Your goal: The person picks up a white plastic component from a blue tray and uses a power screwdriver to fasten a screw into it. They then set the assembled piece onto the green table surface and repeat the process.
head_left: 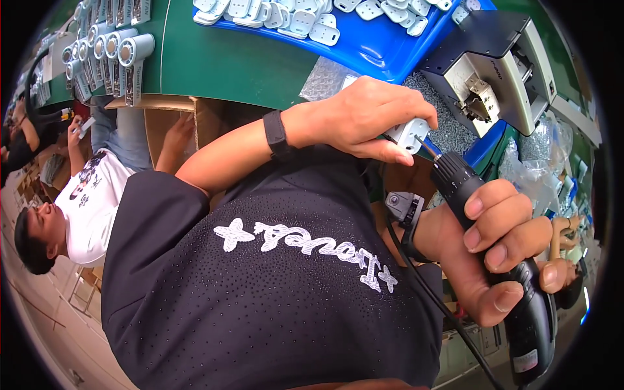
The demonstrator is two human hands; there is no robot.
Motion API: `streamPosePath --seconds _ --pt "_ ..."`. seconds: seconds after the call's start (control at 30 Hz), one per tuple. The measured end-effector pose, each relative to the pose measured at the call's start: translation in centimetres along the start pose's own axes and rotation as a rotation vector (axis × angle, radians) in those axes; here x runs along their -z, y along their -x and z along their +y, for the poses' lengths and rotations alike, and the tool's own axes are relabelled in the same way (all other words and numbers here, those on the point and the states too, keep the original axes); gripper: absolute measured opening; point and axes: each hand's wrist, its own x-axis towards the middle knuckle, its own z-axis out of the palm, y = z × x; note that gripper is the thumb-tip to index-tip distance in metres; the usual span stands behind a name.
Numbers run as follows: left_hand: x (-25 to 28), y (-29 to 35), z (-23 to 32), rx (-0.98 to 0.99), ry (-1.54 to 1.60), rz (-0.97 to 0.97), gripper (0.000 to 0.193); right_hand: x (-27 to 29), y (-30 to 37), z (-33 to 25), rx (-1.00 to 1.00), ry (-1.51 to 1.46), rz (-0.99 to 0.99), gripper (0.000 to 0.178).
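My left hand (370, 117), with a black band at the wrist, pinches a small light-blue plastic part (412, 135) between thumb and fingers. Holes show in the face of the part that is turned to the right. Around a black electric screwdriver (455, 179), the fingers of my right hand (500, 240) are wrapped. The screwdriver is tilted, and its metal bit meets the holed face of the part. Whether a screw sits under the tip is too small to tell. My left fingers hide the part's far side.
A blue tray (383, 55) of light-blue plates (302, 21) lies on the green table (227, 65). Beside it stands a screw feeder (478, 71). Light-blue cylindrical devices (136, 49) line the left. A cable (435, 292) hangs by my right wrist. A person in white (97, 195) sits at left.
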Motion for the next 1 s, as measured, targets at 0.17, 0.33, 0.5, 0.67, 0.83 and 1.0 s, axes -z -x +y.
streamPosePath --seconds 0.17,0.33,0.5,0.67,0.83,1.0 --pt "-0.2 -0.2 -0.1 -0.018 -0.016 0.043 0.061 1.1 -2.0 -0.1 0.081 0.070 0.141 0.016" --pt "-0.5 -0.6 0.0 -0.004 -0.023 0.058 0.052 6.5 -6.4 7.5 0.255 0.587 0.261 0.008" --pt "0.1 -0.6 -0.1 0.012 -0.039 0.032 0.055 6.7 -4.1 4.3 0.016 0.195 0.182 0.015" --pt "-0.1 0.2 -0.1 -0.003 -0.020 0.006 0.060 2.8 -2.2 -2.0 -0.088 0.007 0.059 0.030" --pt "0.2 -0.1 -0.2 0.016 -0.004 -0.036 0.058 0.8 -2.4 -0.9 -0.107 -0.056 -0.014 0.037" --pt "-0.1 -0.1 -0.1 0.002 0.041 0.048 0.050 3.3 -4.3 0.4 -0.136 -0.218 -0.434 0.038"
